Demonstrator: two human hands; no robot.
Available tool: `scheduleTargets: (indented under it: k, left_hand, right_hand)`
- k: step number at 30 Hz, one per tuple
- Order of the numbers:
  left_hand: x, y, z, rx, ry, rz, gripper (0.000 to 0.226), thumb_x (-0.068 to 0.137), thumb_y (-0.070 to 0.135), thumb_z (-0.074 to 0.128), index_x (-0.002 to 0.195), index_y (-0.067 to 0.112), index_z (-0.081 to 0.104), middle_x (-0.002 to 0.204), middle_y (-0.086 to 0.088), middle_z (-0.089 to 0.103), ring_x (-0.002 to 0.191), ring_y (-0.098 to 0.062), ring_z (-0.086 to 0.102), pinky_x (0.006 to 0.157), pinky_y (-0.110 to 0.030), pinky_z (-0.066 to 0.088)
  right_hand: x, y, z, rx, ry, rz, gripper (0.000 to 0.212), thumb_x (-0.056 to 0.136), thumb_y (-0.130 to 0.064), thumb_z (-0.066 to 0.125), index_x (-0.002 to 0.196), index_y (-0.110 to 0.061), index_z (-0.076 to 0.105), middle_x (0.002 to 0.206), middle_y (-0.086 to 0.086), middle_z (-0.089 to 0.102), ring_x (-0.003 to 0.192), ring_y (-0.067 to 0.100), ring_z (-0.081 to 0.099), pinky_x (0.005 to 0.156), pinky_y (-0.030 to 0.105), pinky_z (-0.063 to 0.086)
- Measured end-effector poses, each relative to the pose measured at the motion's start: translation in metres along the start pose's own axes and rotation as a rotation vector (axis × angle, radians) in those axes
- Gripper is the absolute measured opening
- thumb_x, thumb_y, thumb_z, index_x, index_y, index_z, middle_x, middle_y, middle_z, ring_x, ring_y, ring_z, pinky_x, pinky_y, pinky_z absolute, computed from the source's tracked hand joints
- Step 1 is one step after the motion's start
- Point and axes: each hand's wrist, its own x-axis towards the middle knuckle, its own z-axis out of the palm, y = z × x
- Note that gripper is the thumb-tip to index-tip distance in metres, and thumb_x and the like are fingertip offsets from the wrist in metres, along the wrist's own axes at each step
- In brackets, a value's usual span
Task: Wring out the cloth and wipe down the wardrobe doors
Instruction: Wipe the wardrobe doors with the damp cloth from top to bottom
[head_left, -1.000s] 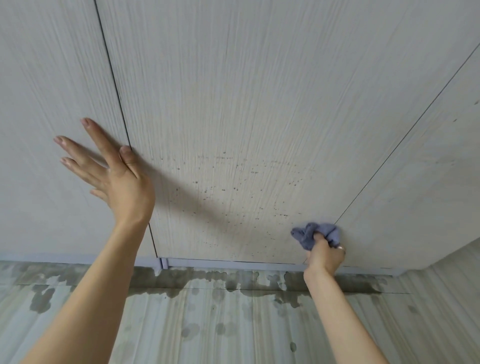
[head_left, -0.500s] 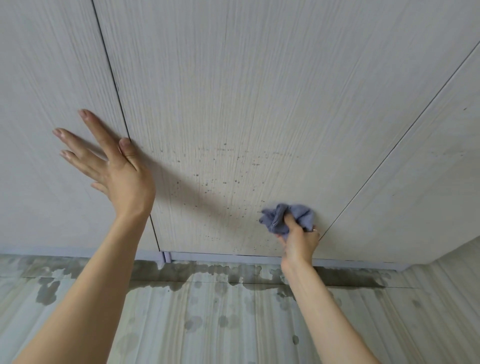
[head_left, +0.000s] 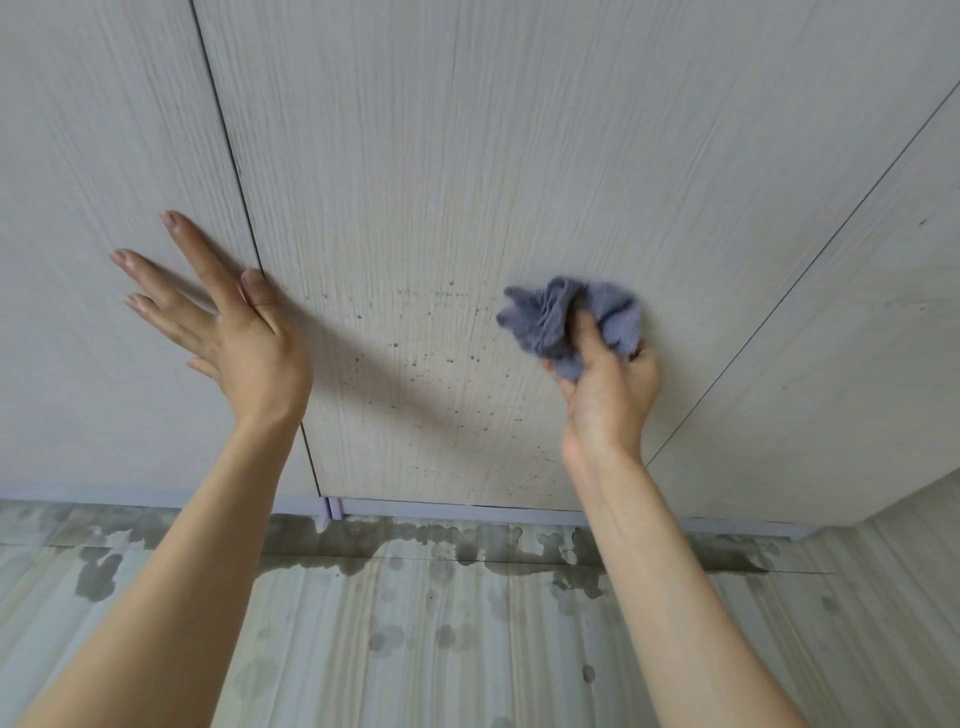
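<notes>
Head view: right hand (head_left: 605, 395) grips bunched blue cloth (head_left: 571, 319) vs middle wardrobe door (head_left: 467, 182), amid dark specks; left hand (head_left: 234, 332) flat, fingers spread, on door seam; wet floor (head_left: 415, 623) below.

Middle door panel (head_left: 467, 156) lies bare above and between both hands.

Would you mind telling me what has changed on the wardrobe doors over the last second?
The right hand, gripping the cloth, has swept up the middle door from near its bottom edge and slightly leftward, away from the right-hand seam. Nothing was picked up or released. The left hand stays flat with fingers spread by the left seam, and the dark specks on the door and wet patches on the floor remain.
</notes>
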Motion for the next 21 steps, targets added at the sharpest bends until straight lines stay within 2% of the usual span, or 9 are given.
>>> scheduleTargets:
  k: [2,4,7,8,11,13,16,19,21]
  left_hand:
    - [0.000,0.000,0.000,0.002,0.003,-0.007,0.053,0.103,0.029,0.023,0.151,0.021,0.003,0.156,-0.016,-0.017,0.141,-0.038,-0.017,0.108,-0.059,-0.004]
    - [0.000,0.000,0.001,0.007,0.004,-0.001,0.053,0.103,0.027,0.023,0.151,0.021,0.003,0.155,-0.016,-0.017,0.141,-0.037,-0.018,0.109,-0.055,-0.006]
    - [-0.001,-0.001,0.001,-0.005,0.006,0.001,0.053,0.103,0.027,0.024,0.151,0.022,0.003,0.155,-0.015,-0.017,0.141,-0.038,-0.018,0.109,-0.056,-0.006]
    - [0.000,-0.002,0.002,-0.006,0.010,0.005,0.053,0.103,0.028,0.024,0.151,0.022,0.003,0.156,-0.015,-0.017,0.141,-0.038,-0.018,0.108,-0.057,-0.006]
    - [0.002,-0.005,0.004,-0.021,0.021,-0.011,0.053,0.103,0.034,0.022,0.151,0.025,0.003,0.156,-0.012,-0.017,0.142,-0.037,-0.018,0.105,-0.065,-0.002]
    - [0.003,-0.006,0.004,-0.026,0.020,-0.014,0.053,0.102,0.037,0.022,0.151,0.027,0.002,0.156,-0.010,-0.017,0.142,-0.036,-0.018,0.102,-0.070,0.000]
    - [0.003,-0.007,0.004,-0.038,0.011,-0.013,0.053,0.102,0.036,0.022,0.151,0.028,0.002,0.156,-0.009,-0.019,0.142,-0.035,-0.019,0.102,-0.071,0.000]
    - [0.004,-0.007,0.003,-0.037,0.007,-0.015,0.054,0.102,0.036,0.023,0.151,0.028,0.001,0.156,-0.009,-0.019,0.142,-0.035,-0.019,0.103,-0.070,-0.001]
    - [0.004,-0.007,0.004,-0.035,0.006,-0.019,0.054,0.102,0.036,0.023,0.151,0.029,0.001,0.156,-0.008,-0.019,0.142,-0.035,-0.019,0.102,-0.070,-0.001]
  right_hand:
    - [-0.004,0.040,-0.023,-0.161,0.069,0.043,0.016,0.081,-0.009,0.071,0.087,-0.012,0.056,0.087,-0.001,0.065,0.084,0.019,0.064,0.066,0.025,0.054]
    - [-0.007,0.078,-0.049,-0.352,0.122,0.227,0.024,0.078,-0.013,0.074,0.089,-0.011,0.053,0.090,0.002,0.064,0.081,0.018,0.062,0.064,0.020,0.053]
    - [-0.007,0.103,-0.070,-0.507,0.177,0.414,0.028,0.076,-0.014,0.077,0.090,-0.008,0.054,0.101,0.014,0.066,0.087,0.025,0.064,0.079,0.040,0.056]
    - [-0.007,0.100,-0.067,-0.512,0.171,0.393,0.026,0.076,-0.014,0.077,0.088,-0.009,0.054,0.100,0.014,0.067,0.086,0.025,0.064,0.079,0.040,0.055]
    - [-0.012,0.066,-0.035,-0.386,0.035,0.228,0.022,0.077,-0.012,0.075,0.092,-0.006,0.060,0.087,0.003,0.067,0.080,0.017,0.064,0.067,0.024,0.052]
    - [-0.017,0.028,-0.005,-0.190,-0.072,0.103,0.017,0.079,-0.008,0.072,0.092,-0.004,0.062,0.079,0.000,0.066,0.076,0.014,0.064,0.067,0.028,0.055]
    - [-0.014,-0.011,0.028,-0.019,-0.151,0.039,0.011,0.082,-0.008,0.069,0.074,-0.007,0.062,0.070,0.004,0.060,0.067,0.014,0.061,0.059,0.028,0.055]
    - [-0.013,0.007,0.028,-0.031,-0.125,0.030,0.009,0.082,-0.011,0.070,0.076,-0.009,0.064,0.073,0.003,0.064,0.071,0.015,0.063,0.061,0.031,0.056]
    - [-0.017,0.042,0.014,-0.180,-0.086,0.023,0.012,0.079,-0.015,0.073,0.083,-0.008,0.064,0.078,0.001,0.066,0.074,0.014,0.063,0.068,0.035,0.054]
